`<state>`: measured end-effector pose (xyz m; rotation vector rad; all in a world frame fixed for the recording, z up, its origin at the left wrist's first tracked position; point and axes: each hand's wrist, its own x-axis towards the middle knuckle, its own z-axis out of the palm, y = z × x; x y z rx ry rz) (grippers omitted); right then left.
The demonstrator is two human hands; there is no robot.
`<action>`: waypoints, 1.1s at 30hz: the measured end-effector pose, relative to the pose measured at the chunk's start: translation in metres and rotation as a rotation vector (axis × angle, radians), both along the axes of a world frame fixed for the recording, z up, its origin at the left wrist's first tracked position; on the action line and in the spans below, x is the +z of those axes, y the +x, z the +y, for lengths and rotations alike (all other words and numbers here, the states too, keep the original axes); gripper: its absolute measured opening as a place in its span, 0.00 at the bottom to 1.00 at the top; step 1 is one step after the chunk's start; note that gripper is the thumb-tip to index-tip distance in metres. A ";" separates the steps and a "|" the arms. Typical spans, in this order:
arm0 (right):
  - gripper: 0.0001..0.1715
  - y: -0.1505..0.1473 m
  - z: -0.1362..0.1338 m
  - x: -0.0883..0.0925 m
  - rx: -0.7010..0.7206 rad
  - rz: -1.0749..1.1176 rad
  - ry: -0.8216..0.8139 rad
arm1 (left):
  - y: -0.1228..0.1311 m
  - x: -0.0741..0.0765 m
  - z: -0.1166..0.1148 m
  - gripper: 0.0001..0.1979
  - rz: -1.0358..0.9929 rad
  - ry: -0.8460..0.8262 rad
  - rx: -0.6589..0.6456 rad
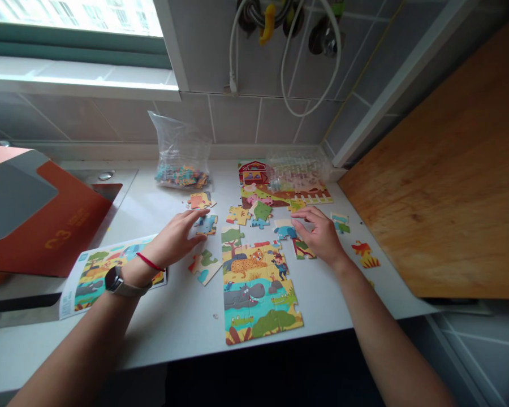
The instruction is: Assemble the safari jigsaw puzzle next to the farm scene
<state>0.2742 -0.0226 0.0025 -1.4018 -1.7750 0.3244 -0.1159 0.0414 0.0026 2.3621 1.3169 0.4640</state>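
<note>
A partly joined animal jigsaw (257, 291) lies on the white counter (173, 322) in front of me. My left hand (178, 237) lies flat with its fingers stretched out, the tips touching a loose blue piece (206, 224). My right hand (320, 232) rests palm down with curled fingers on loose pieces beside the jigsaw's upper right corner, near a blue elephant piece (285, 230). Another loose piece (204, 265) sits just below my left hand. A second joined strip with a red barn (280, 192) lies further back.
A clear bag of pieces (181, 161) stands by the tiled wall, another clear bag (299, 167) lies on the barn strip. A picture sheet (91, 274) and an orange box (34, 215) lie at the left. A wooden board (445, 186) leans at the right. Loose pieces (366, 254) lie near it.
</note>
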 end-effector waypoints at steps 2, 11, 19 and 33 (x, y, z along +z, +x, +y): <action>0.09 -0.002 -0.001 0.001 0.001 0.007 -0.005 | -0.001 0.001 0.001 0.29 -0.019 -0.024 0.010; 0.09 -0.008 0.000 -0.010 0.044 0.023 -0.053 | -0.004 0.003 0.010 0.31 -0.087 -0.131 0.009; 0.09 -0.009 0.000 -0.014 0.055 0.040 -0.075 | 0.001 0.007 0.007 0.37 -0.218 -0.176 0.074; 0.15 0.021 -0.007 -0.013 0.196 -0.149 -0.194 | 0.076 0.037 -0.037 0.33 -0.606 -0.723 -0.004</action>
